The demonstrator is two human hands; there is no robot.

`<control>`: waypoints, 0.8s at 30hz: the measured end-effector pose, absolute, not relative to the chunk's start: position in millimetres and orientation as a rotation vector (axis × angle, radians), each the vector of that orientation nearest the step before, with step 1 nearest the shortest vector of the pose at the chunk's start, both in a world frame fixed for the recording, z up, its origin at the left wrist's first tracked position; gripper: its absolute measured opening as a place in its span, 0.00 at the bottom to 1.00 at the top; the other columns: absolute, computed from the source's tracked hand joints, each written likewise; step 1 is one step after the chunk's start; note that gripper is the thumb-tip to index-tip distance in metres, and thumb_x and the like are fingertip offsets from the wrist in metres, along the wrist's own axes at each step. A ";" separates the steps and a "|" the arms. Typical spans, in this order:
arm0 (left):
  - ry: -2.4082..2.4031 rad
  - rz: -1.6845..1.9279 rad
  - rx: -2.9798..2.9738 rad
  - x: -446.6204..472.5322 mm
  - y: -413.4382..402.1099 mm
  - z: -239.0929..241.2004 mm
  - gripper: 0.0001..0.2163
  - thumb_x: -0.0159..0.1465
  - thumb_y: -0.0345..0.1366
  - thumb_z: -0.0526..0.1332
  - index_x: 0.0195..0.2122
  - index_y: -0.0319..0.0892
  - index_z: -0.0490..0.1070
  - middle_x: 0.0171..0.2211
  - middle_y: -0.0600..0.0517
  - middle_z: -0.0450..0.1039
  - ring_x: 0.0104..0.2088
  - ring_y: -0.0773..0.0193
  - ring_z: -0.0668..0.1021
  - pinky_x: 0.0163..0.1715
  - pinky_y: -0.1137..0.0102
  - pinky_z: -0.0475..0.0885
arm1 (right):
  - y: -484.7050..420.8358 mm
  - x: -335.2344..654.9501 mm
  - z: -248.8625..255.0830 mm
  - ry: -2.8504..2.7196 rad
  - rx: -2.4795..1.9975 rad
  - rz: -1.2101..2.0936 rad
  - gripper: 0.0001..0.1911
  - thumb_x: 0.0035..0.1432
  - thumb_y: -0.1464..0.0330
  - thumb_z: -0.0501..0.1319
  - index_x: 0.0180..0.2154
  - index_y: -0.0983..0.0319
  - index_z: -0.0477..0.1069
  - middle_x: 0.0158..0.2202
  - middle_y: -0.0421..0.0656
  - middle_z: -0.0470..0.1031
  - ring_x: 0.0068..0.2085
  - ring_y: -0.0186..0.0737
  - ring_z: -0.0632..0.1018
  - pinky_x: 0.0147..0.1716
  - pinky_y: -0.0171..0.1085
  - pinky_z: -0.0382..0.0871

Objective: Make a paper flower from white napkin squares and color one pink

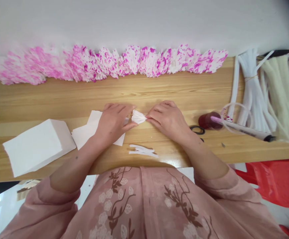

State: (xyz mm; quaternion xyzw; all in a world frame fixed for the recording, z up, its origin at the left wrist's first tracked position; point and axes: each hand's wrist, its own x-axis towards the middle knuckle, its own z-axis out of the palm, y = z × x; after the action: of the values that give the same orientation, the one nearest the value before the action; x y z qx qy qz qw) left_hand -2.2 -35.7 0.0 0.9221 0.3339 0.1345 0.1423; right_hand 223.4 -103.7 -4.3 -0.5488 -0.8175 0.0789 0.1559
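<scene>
A small piece of pleated white paper (138,117), fanned at its left end and gathered at its right, is held between my two hands above the table. My right hand (168,119) pinches the narrow gathered end between thumb and fingers. At the wide end, the thumb and fingertips of my left hand (115,121) close on the paper's edges. Loose white sheets (81,136) lie partly under my left hand and forearm. Just below the pleated paper, several short white fuzzy strips (143,150) rest near the table's front edge.
Pink-speckled ruffled paper pieces (149,61) line the wall. A white paper stack (39,146) sits left. To the right are a jar of dark red liquid (204,122), black scissor-like handles (197,129), a pen-like tool (249,129), bundled white strips (252,86) and cream strips (278,89).
</scene>
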 end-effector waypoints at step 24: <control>0.773 0.542 2.848 19.1 -41.6 -12.7 0.11 0.68 0.38 0.58 0.35 0.44 0.80 0.33 0.50 0.79 0.38 0.57 0.74 0.55 0.54 0.63 | -102.1 221.5 -2.0 -2.356 -1.483 0.232 0.11 0.67 0.63 0.57 0.39 0.61 0.77 0.37 0.45 0.80 0.40 0.43 0.76 0.51 0.44 0.59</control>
State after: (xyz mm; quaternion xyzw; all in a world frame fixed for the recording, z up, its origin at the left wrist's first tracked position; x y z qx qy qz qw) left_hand 19.1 -41.6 -12.7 0.9469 0.2568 0.1803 0.0704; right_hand 221.5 -102.1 -2.0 -0.5228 -0.8306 0.0818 0.1734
